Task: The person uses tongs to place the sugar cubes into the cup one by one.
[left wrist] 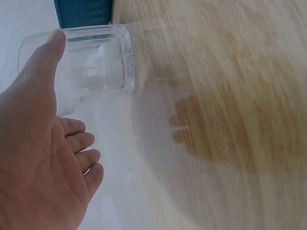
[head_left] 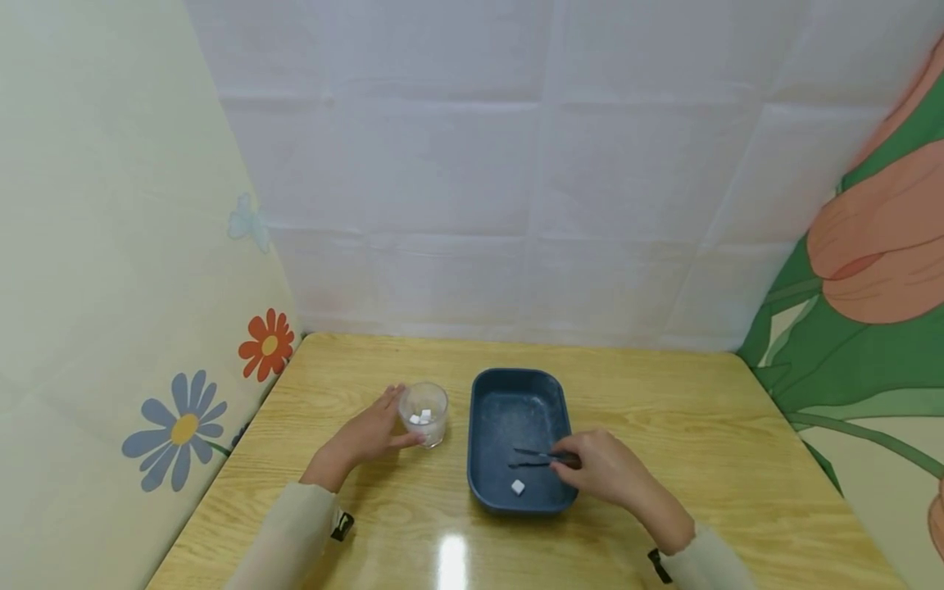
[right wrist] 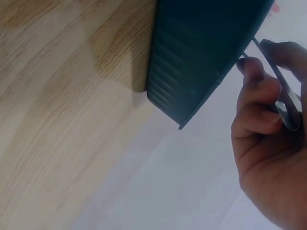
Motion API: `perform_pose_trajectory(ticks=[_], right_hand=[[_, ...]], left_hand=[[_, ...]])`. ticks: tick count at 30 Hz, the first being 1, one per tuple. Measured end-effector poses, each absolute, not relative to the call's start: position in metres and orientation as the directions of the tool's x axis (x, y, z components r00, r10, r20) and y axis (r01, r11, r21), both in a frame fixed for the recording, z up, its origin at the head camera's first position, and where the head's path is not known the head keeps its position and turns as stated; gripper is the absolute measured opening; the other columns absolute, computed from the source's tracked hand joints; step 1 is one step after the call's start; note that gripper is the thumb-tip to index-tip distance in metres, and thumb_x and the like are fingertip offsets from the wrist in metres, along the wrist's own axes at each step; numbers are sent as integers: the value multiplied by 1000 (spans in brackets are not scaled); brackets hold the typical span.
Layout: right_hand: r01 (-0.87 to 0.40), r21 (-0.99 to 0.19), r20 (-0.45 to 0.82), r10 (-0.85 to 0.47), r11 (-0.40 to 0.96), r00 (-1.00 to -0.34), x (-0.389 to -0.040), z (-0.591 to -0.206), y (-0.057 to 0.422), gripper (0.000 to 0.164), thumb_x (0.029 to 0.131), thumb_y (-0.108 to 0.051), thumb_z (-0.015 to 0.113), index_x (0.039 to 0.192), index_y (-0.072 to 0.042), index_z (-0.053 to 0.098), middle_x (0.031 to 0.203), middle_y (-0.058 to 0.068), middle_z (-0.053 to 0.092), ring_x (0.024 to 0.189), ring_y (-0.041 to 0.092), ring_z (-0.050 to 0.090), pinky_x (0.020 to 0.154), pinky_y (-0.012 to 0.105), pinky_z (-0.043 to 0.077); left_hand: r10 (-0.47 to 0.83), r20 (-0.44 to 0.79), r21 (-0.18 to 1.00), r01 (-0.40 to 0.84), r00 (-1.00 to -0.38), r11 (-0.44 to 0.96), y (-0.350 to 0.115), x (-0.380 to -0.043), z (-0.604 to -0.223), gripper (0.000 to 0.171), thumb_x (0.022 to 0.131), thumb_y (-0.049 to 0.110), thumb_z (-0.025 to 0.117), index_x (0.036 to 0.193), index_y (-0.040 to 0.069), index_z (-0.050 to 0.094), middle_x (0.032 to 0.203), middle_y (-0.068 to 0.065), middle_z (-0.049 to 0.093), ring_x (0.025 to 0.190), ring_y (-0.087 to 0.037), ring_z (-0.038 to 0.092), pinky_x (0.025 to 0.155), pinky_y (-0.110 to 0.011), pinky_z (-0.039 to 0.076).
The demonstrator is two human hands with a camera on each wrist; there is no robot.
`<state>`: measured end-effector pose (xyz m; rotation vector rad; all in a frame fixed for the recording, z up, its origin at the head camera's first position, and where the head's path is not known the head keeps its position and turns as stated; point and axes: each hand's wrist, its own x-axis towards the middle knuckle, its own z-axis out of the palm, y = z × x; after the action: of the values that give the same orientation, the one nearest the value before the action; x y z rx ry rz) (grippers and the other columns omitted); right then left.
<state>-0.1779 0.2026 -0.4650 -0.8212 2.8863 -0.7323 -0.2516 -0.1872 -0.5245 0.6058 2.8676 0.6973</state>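
Note:
A clear glass [head_left: 424,415] with several small white cubes [head_left: 421,418] in it stands on the table. My left hand [head_left: 374,428] holds its left side, thumb at the front and fingers toward the back; the left wrist view shows the thumb [left wrist: 56,45] over the glass [left wrist: 79,67]. My right hand [head_left: 601,465] holds dark tweezers [head_left: 537,458] over the near part of a dark blue tray [head_left: 483,426]. Their tips are apart with nothing between them. One white cube [head_left: 519,487] lies in the tray, nearer me than the tips. The right wrist view shows fingers curled round the tweezers [right wrist: 288,108].
The wooden table [head_left: 664,410] ends at a white cloth [head_left: 472,205] behind. Flower-printed cloths flank it on the left [head_left: 133,270] and right [head_left: 870,393]. The tray's raised wall [right wrist: 192,67] stands beside my right hand.

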Motion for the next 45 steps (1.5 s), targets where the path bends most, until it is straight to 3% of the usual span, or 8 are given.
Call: perform_pose_trajectory(ticks=[8,21,45], right_hand=[[-465,-473,33,-512,748,-858,-174,-465,204,17,90,-15,75,101,-3,79,85,1,75,65,-4,60,55,20,51],[-502,-461,19,-557,732,-830,-169,-461,202,15,90,-16,76,100,-5,79,88,2,77,71,2,69,60,21,56],[-523,-434,4,-579,733,-815,-164,-453,202,14,89,-16,78,98,-6,79,87,0,77,70,-1,66,59,20,54]], left_hand=[[412,-24,453,357,-911,817,-187,-253,-527,103,91,62,65,159,-3,20,166,-21,20,154,-39,16,122,-54,24],[415,-22,463,359,-910,810,-188,-253,-526,103,91,60,66,159,-3,22,165,-22,21,154,-40,17,122,-55,24],[420,-13,455,369,-908,811,-187,-253,-527,102,91,61,66,159,-2,23,165,-23,22,154,-40,17,122,-54,24]])
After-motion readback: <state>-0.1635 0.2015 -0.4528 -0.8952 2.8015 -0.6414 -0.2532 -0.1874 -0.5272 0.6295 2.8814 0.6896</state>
